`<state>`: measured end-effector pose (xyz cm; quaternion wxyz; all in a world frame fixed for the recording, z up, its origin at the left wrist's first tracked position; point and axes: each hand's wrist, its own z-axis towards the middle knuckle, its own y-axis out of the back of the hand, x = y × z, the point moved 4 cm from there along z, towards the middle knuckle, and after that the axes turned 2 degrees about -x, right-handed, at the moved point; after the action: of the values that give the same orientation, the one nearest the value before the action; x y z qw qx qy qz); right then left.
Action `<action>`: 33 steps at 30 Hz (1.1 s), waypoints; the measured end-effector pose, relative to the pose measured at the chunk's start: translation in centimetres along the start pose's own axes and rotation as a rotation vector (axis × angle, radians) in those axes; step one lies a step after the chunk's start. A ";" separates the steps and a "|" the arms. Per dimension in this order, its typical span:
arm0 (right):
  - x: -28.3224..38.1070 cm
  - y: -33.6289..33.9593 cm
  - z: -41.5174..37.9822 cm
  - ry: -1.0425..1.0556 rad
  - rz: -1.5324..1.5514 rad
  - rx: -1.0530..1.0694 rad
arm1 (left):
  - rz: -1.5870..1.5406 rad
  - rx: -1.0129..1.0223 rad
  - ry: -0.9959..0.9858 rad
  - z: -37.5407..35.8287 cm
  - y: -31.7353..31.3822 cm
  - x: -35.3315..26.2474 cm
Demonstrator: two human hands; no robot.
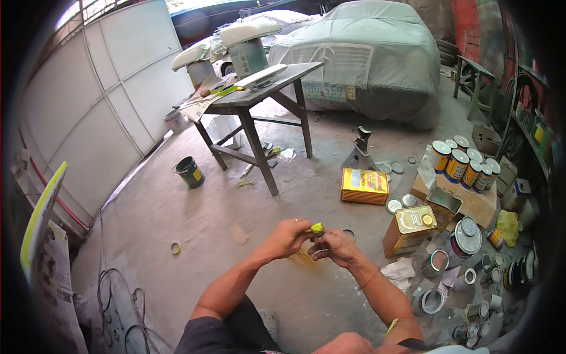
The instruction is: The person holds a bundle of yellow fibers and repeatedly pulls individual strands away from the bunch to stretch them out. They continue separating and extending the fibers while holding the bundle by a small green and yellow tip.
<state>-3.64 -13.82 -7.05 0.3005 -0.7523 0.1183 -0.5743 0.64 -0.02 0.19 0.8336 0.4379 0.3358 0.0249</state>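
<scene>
Yellow-green piece (pixel 317 228) between both fingertips

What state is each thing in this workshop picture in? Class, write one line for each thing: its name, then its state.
left hand: pinching the small yellow-green piece.
right hand: closed on the same piece from below.
covered car: under a grey sheet.
black bucket: upright, open.
yellow tin: lying flat, closed.
gold tin: capped.
cans on the box: upright, lids on.
wooden table: standing, loaded with tools.
</scene>
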 end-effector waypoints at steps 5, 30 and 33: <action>1.0 0.8 -0.3 0.032 -0.355 -0.012 | -0.124 -0.410 0.323 -0.7 3.2 6.5; 4.5 0.4 0.0 0.440 -0.978 -0.228 | -0.009 0.103 0.212 -0.1 2.3 0.7; 1.7 -0.5 0.4 0.081 -0.366 0.115 | -0.114 0.074 0.193 -0.4 1.5 0.4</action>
<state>-2.84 -14.24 -5.47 0.2283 -0.7190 -0.0416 -0.6551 1.12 1.28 0.95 0.7808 0.4441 0.4394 0.0069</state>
